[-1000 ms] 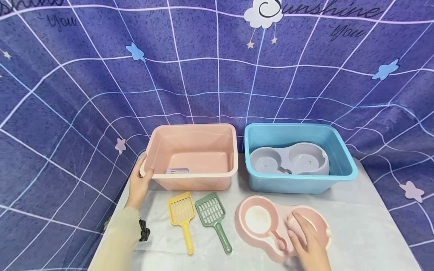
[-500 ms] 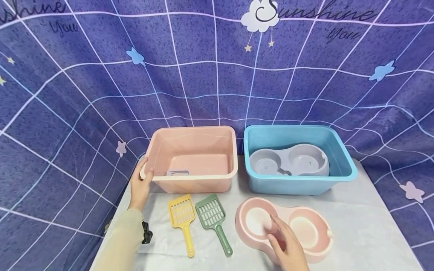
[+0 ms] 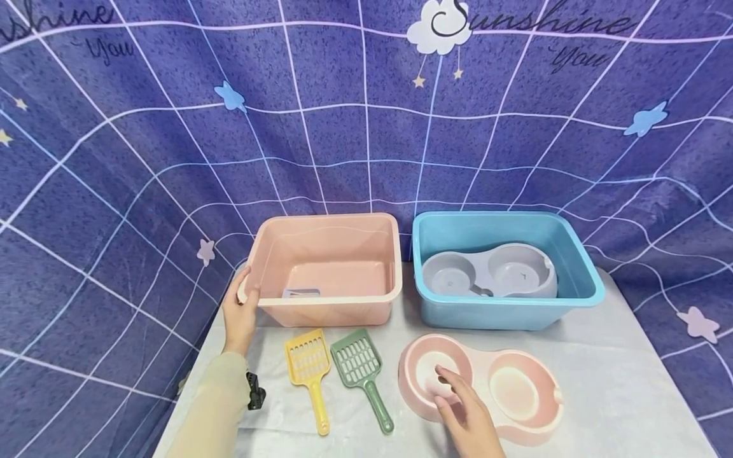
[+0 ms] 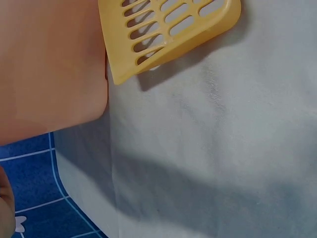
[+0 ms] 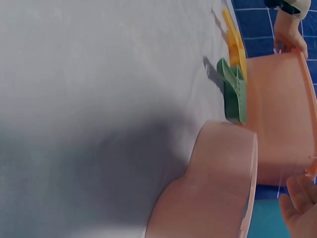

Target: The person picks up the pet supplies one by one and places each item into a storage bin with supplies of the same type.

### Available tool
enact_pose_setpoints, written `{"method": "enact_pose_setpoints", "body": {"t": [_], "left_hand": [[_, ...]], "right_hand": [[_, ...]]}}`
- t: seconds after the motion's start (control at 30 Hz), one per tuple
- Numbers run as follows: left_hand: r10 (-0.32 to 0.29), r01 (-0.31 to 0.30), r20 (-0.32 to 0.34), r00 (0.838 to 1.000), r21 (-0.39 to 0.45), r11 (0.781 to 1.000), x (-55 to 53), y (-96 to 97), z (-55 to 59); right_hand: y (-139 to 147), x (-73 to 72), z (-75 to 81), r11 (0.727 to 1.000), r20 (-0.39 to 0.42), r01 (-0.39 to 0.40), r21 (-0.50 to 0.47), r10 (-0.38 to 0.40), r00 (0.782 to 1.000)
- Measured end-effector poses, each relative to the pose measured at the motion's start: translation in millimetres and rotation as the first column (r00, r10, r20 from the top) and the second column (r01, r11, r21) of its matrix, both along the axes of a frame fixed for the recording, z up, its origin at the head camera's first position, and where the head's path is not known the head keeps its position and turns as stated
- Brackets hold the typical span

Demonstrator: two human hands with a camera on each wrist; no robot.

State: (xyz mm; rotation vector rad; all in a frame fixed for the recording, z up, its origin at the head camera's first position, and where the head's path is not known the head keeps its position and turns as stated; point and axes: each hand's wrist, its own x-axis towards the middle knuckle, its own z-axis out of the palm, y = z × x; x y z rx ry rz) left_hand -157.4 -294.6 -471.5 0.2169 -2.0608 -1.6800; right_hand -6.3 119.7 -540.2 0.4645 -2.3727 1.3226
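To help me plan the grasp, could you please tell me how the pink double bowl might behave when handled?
The pink double bowl looks like smooth moulded plastic, so it is probably stiff. Its broad, low shape should slide rather than tip when pushed. Being long, it may droop at one end if lifted only by the other.

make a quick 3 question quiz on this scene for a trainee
1. Which tub does the left hand hold by its rim?
2. True or false: the grey plastic double bowl lies inside the blue rectangular plastic tub.
3. Which slotted plastic scoop lies nearer the pink plastic double bowl: (a) yellow or (b) green?

Key: 1. the pink rectangular plastic tub; 2. true; 3. (b), the green slotted plastic scoop.
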Motion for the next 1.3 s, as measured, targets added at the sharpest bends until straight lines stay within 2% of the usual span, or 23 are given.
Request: {"method": "enact_pose_setpoints", "body": {"t": [0.13, 0.27, 0.4, 0.53, 0.73, 0.93, 1.13, 1.3], "left_hand": [[0.002, -0.002, -0.016, 1.0, -0.007, 1.0, -0.2, -1.2, -1.0], [-0.008, 0.008, -0.02, 1.0, 0.011, 1.0, 0.1, -1.2, -1.7], [-0.022, 0.023, -0.026, 0.999, 0.023, 0.999, -0.7, 0.3, -2.2], [-0.028, 0.028, -0.037, 0.999, 0.019, 0.999, -0.9, 0.1, -4.0], [-0.018, 0.018, -0.04, 0.999, -0.001, 1.0, 0.2, 0.2, -3.4], [-0.006, 0.006, -0.032, 0.999, -0.012, 1.0, -0.2, 1.2, -2.6], [-0.011, 0.011, -0.045, 0.999, 0.014, 1.0, -1.3, 2.1, -2.9], [-0.01, 0.011, -0.059, 0.998, 0.022, 1.0, -0.5, 2.9, -3.4]], "right_hand": [[-5.0, 0.4, 0.2, 1.0, -0.011, -0.007, -0.02, 0.006, 1.0], [-8.1, 2.6, 1.9, 1.0, 0.015, 0.007, 0.002, -0.007, 1.0], [-9.9, 2.1, 2.0, 1.0, 0.0, 0.0, 0.021, 0.0, 1.0], [-11.6, 0.6, 0.2, 0.999, -0.02, -0.032, 0.037, 0.033, 0.999], [-17.6, 0.6, -2.1, 0.997, 0.015, -0.076, 0.025, 0.075, 0.997], [-26.5, 0.3, -4.2, 0.995, 0.005, -0.095, 0.011, 0.095, 0.995], [-32.6, 0.2, -6.5, 0.995, 0.068, -0.099, 0.003, 0.099, 0.993], [-37.4, 2.3, -11.2, 0.993, 0.091, -0.118, 0.01, 0.117, 0.989]]}}
